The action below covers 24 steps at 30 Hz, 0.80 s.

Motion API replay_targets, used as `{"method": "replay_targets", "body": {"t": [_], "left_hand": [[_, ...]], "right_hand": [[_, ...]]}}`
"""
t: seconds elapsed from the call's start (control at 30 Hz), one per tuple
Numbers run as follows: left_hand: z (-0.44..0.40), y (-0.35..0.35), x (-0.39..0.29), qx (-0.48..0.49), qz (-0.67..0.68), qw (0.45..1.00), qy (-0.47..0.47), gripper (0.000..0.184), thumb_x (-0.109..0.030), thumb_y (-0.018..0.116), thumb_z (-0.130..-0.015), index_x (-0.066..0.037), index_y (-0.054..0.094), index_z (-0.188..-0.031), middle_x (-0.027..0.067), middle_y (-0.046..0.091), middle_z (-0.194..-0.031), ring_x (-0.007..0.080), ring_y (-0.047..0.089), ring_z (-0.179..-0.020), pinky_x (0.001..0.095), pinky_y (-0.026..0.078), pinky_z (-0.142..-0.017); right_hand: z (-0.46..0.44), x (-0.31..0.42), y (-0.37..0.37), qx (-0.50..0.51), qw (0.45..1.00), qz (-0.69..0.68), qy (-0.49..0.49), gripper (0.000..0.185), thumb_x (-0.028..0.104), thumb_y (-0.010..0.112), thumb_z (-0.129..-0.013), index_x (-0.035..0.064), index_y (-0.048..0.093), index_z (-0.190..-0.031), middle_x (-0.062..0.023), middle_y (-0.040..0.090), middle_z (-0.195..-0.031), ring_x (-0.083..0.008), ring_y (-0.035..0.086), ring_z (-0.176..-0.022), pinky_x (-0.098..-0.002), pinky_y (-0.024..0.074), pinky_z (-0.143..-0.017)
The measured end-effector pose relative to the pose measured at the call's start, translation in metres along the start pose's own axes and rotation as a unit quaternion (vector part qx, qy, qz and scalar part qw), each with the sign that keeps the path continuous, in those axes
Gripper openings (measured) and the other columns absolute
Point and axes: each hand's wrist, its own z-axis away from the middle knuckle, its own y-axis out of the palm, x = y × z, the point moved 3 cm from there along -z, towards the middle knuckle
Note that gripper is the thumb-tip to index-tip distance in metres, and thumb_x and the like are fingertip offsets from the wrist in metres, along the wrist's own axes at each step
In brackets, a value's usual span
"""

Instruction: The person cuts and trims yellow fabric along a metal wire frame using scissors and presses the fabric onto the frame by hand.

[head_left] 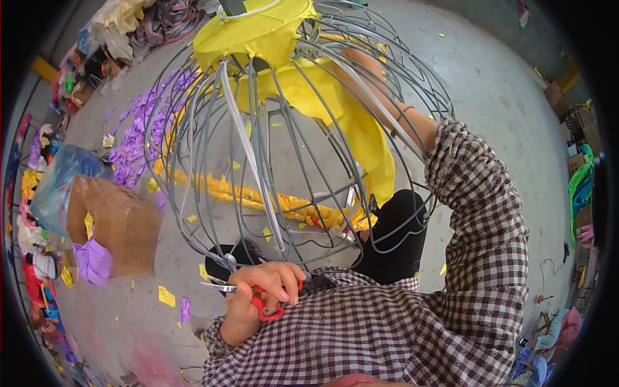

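Note:
Red-handled scissors (269, 308) are held in my left hand (267, 287), low in front of my checked shirt, with the metal blades pointing left. Above them stands a large frame of curved grey wires (296, 138). Yellow sheet material (255, 32) covers the hub at its top, and a long piece of it hangs down inside the wires. My right arm reaches up along the frame's right side; my right hand (351, 64) is behind wires and yellow material near the hub, its fingers hidden.
An orange-yellow ruffled strip (251, 197) lies across the floor beneath the wires. Purple scraps (132, 138) lie to the left, above a cardboard box (119, 222) and a clear plastic bag (68, 187). Yellow scraps (166, 296) dot the floor. Colourful piles line both sides.

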Motion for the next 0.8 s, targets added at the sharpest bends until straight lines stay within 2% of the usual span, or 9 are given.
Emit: {"method": "replay_targets", "body": {"t": [0.13, 0.27, 0.43, 0.57, 0.63, 0.77, 0.8], "left_hand": [[-0.003, -0.002, 0.002, 0.008, -0.005, 1.000, -0.005, 0.061, -0.055, 0.032, -0.107, -0.008, 0.069, -0.095, -0.0023, 0.047, -0.049, 0.0217, 0.065, -0.071, 0.0431, 0.048, -0.088], [-0.002, -0.001, 0.006, 0.010, -0.006, 1.000, 0.012, 0.060, -0.054, 0.032, -0.107, -0.008, 0.068, -0.094, -0.0024, 0.048, -0.049, 0.0219, 0.065, -0.069, 0.0433, 0.049, -0.087], [0.000, -0.002, 0.005, 0.010, -0.006, 1.000, 0.009, 0.060, -0.054, 0.032, -0.107, -0.008, 0.068, -0.093, -0.0029, 0.047, -0.049, 0.0221, 0.065, -0.069, 0.0435, 0.049, -0.087], [-0.001, 0.001, 0.005, 0.005, 0.001, 1.000, 0.011, 0.060, -0.053, 0.032, -0.107, -0.008, 0.068, -0.093, -0.0028, 0.047, -0.049, 0.0225, 0.065, -0.069, 0.0437, 0.049, -0.087], [-0.001, 0.004, 0.005, 0.000, 0.003, 1.000, 0.014, 0.060, -0.053, 0.032, -0.107, -0.008, 0.068, -0.093, -0.0027, 0.047, -0.049, 0.0226, 0.065, -0.068, 0.0438, 0.049, -0.088], [-0.002, -0.002, 0.003, -0.008, 0.015, 1.000, 0.020, 0.059, -0.050, 0.030, -0.109, -0.010, 0.069, -0.090, -0.0027, 0.053, -0.052, 0.0204, 0.065, -0.066, 0.0405, 0.050, -0.083], [-0.003, -0.007, 0.002, -0.011, 0.014, 0.999, 0.026, 0.059, -0.050, 0.030, -0.109, -0.010, 0.069, -0.090, -0.0027, 0.053, -0.052, 0.0204, 0.065, -0.066, 0.0405, 0.050, -0.083]], "right_hand": [[-0.002, -0.004, -0.002, -0.009, 0.999, -0.003, 0.049, 0.040, 0.036, 0.062, -0.096, 0.0006, 0.061, -0.115, -0.0179, 0.066, -0.107, -0.0319, 0.062, -0.098, -0.0400, 0.0491, -0.088], [-0.001, -0.009, 0.003, -0.061, 0.993, 0.048, -0.084, 0.040, 0.036, 0.059, -0.097, -0.0026, 0.062, -0.109, -0.0182, 0.067, -0.103, -0.0317, 0.063, -0.097, -0.0407, 0.0505, -0.087], [0.004, 0.021, -0.015, 0.027, 0.997, 0.069, 0.028, 0.041, 0.033, 0.056, -0.099, -0.0059, 0.062, -0.106, -0.0186, 0.066, -0.102, -0.0325, 0.065, -0.096, -0.0406, 0.0528, -0.086], [-0.025, -0.034, 0.004, 0.043, 0.994, 0.100, 0.014, 0.043, 0.033, 0.054, -0.099, -0.0080, 0.061, -0.108, -0.0202, 0.066, -0.104, -0.0336, 0.065, -0.095, -0.0411, 0.0537, -0.084], [-0.025, -0.037, 0.003, 0.050, 0.993, 0.109, 0.006, 0.043, 0.033, 0.053, -0.100, -0.0086, 0.060, -0.108, -0.0207, 0.065, -0.104, -0.0340, 0.065, -0.095, -0.0412, 0.0540, -0.084], [-0.008, -0.017, 0.000, -0.006, 0.998, 0.051, 0.034, 0.045, 0.034, 0.053, -0.100, -0.0085, 0.060, -0.111, -0.0226, 0.064, -0.107, -0.0355, 0.065, -0.094, -0.0419, 0.0542, -0.085], [-0.009, -0.023, 0.006, -0.001, 0.996, 0.090, 0.009, 0.047, 0.036, 0.053, -0.100, -0.0075, 0.060, -0.113, -0.0227, 0.063, -0.107, -0.0355, 0.064, -0.096, -0.0424, 0.0530, -0.088]]}}
